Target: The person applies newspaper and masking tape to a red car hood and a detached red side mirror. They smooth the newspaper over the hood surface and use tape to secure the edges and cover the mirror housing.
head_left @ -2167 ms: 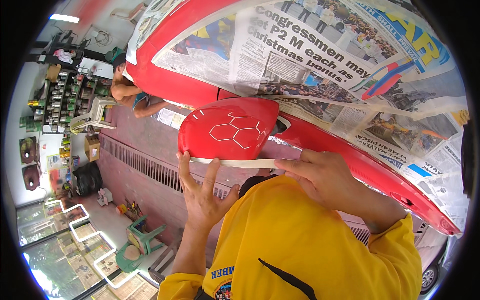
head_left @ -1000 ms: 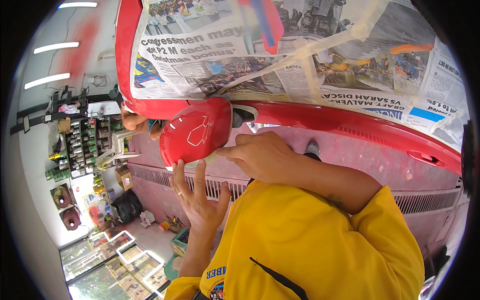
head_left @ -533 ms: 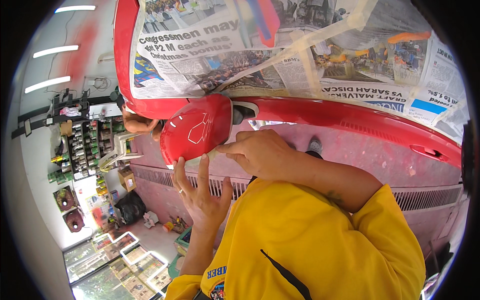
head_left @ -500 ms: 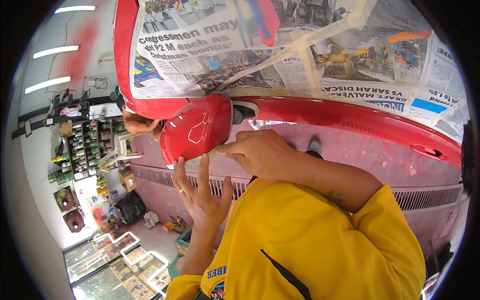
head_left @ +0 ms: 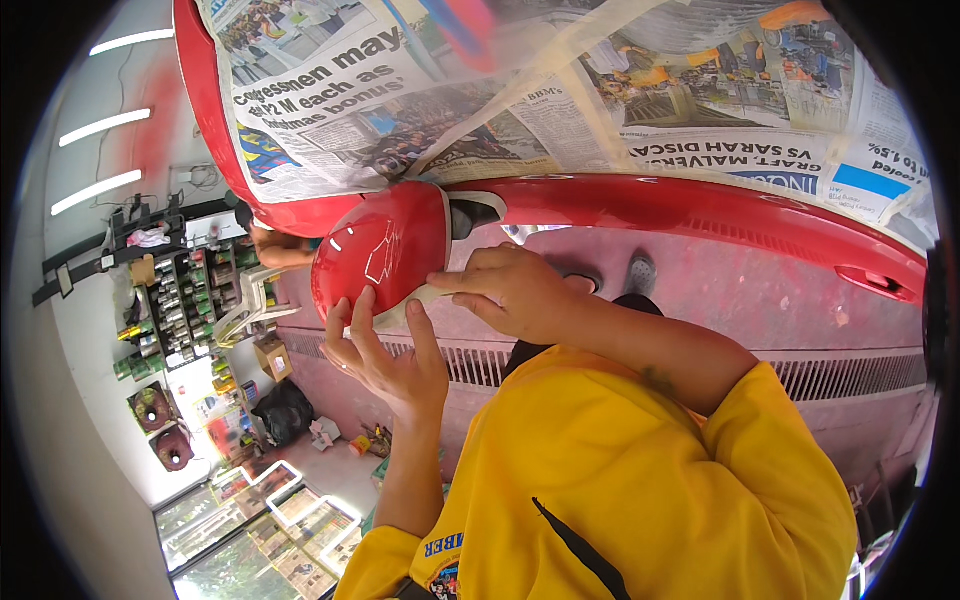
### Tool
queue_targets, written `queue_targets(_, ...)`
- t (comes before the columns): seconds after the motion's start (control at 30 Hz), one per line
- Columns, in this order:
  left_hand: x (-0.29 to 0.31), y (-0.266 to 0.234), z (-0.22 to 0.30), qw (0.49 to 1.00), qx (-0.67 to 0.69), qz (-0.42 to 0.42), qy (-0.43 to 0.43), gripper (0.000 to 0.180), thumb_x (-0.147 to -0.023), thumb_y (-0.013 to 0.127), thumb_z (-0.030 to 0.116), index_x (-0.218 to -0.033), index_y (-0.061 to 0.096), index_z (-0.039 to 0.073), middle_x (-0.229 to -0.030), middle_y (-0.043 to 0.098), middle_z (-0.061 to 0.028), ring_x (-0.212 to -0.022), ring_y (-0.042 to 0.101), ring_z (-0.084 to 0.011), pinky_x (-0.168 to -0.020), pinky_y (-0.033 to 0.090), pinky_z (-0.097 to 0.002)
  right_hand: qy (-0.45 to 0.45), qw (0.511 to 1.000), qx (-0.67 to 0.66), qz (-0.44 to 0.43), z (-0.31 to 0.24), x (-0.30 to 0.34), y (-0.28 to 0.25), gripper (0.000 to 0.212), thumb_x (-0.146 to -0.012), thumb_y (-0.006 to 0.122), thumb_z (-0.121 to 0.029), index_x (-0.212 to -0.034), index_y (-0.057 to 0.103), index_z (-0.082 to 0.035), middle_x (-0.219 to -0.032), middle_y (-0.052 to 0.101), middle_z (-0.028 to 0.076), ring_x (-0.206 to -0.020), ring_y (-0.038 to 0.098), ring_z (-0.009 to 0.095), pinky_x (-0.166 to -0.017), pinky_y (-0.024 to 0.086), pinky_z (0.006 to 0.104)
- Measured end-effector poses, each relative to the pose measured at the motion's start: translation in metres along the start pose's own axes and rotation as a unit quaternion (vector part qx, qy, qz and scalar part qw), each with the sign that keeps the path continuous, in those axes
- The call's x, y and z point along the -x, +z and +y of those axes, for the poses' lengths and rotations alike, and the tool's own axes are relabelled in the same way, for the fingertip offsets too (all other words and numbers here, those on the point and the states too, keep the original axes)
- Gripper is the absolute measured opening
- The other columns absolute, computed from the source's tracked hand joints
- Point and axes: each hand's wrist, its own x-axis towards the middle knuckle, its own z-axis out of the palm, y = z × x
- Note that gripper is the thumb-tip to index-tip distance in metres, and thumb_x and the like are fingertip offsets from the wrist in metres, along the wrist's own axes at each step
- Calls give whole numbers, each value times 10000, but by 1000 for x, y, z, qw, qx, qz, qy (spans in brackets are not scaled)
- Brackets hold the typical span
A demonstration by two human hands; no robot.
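Observation:
A glossy red car side mirror (head_left: pixel 350 250) juts out from a red car body (head_left: pixel 640 205), its shell reflecting bright lines. Along the mirror's near lower edge runs a pale strip of masking tape (head_left: pixel 418 298). My left hand (head_left: pixel 395 362) has its fingers spread, with the fingertips resting against that edge. At the strip's right end, my right hand (head_left: pixel 515 292) has its index finger stretched toward the mirror and its thumb tucked below, pinching the tape. Part of the strip is hidden behind my fingers.
Taped newspaper (head_left: pixel 570 120) covers the car's windows and upper side. Beyond the mirror shows another person's arm (head_left: pixel 282 248). Left stand shelves of cans (head_left: pixel 185 300), a pale plastic chair (head_left: pixel 243 312), a cardboard box (head_left: pixel 272 356) and a black bag (head_left: pixel 285 410). A slotted grate (head_left: pixel 840 372) crosses the pinkish floor.
The view has shifted a little, so the car and mirror sit further left. My left fingers have curled slightly at the mirror's edge; my right hand still holds the tape's right end.

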Motion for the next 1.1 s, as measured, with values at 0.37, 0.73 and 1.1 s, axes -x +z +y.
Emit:
queue_targets(0.37,-2,16,8,998,22,50,-21,571,-872,900,48,-1401,683,49,-1442,526,-202,-1357,543,-404,-1170,420,-572,-124,992,-4,25,44,32,-4,449,-990,812,-179,-1428,784,-276,-966,667,68,-925,696,276,-792,566,422)
queue_targets(0.73,-5,18,13,998,8,57,-17,532,-904,873,73,-1386,652,44,-1369,568,-148,-1361,512,-369,-1168,412,-542,-70,994,81,-9,75,27,6,588,-966,790,-181,-1470,758,-483,-936,602,58,-837,676,275,-744,568,427)
queue_targets(1.1,-2,20,10,998,-16,59,-16,539,-913,880,109,-1399,652,55,-1380,580,-159,-1355,519,-382,-1152,419,-545,-44,997,61,-25,71,19,17,631,-1000,754,-131,-1530,717,-471,-989,624,78,-878,709,291,-744,590,445)
